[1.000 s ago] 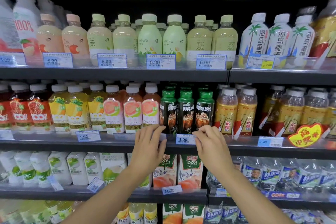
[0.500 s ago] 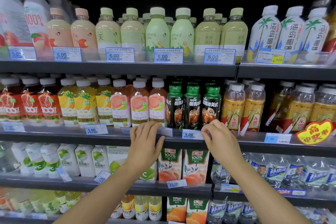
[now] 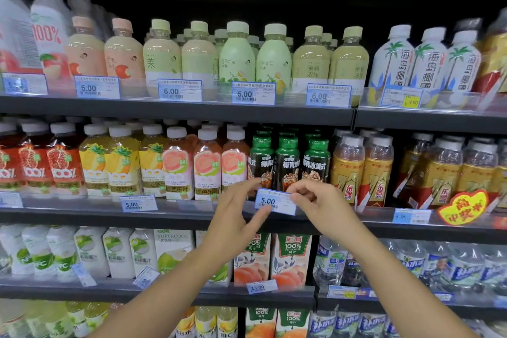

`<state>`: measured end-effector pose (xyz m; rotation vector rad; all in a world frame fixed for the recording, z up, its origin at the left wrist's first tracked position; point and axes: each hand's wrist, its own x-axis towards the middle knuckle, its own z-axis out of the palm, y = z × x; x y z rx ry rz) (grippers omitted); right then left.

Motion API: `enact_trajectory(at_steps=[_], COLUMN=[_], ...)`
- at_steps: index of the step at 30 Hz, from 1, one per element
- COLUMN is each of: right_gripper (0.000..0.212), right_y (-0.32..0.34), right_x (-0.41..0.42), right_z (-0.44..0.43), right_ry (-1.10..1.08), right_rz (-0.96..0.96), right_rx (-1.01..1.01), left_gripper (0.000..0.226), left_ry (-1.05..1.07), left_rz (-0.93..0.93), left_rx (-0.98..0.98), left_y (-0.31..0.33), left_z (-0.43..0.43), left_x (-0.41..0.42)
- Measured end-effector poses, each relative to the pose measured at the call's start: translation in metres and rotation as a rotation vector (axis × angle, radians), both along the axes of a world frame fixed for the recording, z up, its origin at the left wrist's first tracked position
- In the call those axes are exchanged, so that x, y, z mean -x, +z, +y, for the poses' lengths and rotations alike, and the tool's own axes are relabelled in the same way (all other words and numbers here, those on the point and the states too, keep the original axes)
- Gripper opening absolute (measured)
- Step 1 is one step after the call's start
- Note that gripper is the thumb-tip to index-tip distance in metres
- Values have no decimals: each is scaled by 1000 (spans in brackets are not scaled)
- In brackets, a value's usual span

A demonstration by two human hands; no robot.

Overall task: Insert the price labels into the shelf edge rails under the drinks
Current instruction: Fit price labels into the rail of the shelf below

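Note:
A white price label with a blue border reading 5.00 [image 3: 275,201] is held in front of the middle shelf's clear edge rail [image 3: 192,204], below the green-capped dark coffee bottles [image 3: 287,163]. My left hand [image 3: 238,217] pinches its left end between thumb and forefinger. My right hand [image 3: 318,204] pinches its right end with curled fingers. The label sits tilted, its lower edge at the rail.
Other labels sit in the rails: 5.00 [image 3: 138,203] under the pineapple juice, several 6.00 labels on the top shelf [image 3: 253,94], one under the yellow bottles [image 3: 411,216]. A red-and-yellow promo tag [image 3: 463,207] sticks out at right. Loose tilted labels [image 3: 145,277] hang on the lower shelf.
Both hands have closed in on the 5.00 label; it has come up off the rail and now sits tilted between my fingers. The camera has moved closer.

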<state>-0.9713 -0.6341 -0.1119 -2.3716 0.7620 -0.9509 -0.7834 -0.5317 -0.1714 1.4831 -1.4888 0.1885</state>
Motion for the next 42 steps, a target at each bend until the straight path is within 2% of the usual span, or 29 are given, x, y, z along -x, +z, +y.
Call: enact_trajectory(at_steps=[4, 12, 19, 23, 28, 32, 38, 42], right_gripper=[12, 13, 16, 17, 15, 14, 15, 14], right_y=[-1, -3, -14, -21, -23, -21, -18, -17], right_x=[-3, -13, -28, -29, -24, -26, -31, -34], right_z=[2, 4, 4, -4, -9, -8, 0, 5], right_ry=[11, 65, 133, 8, -73, -101, -96, -80], right_rz=[-49, -64, -78, -67, -88, -118, -112, -95], right_rx=[-77, -156, -247, -166, -93, -39, 8, 6], left_gripper=[50, 39, 38, 24, 35, 23, 21, 14], left_ry=[-25, -40, -33, 72, 322, 301, 296, 282], left_rz=[-39, 158, 174, 29, -254, -465, -503, -509], left_rx=[-24, -38, -40, -3, -19, 35, -6, -136], left_y=[3, -2, -9, -13, -23, -23, -20, -15], left_z=[3, 2, 2, 6, 1, 1, -2, -6], left_x=[5, -3, -12, -29, -61, -64, -62, -62])
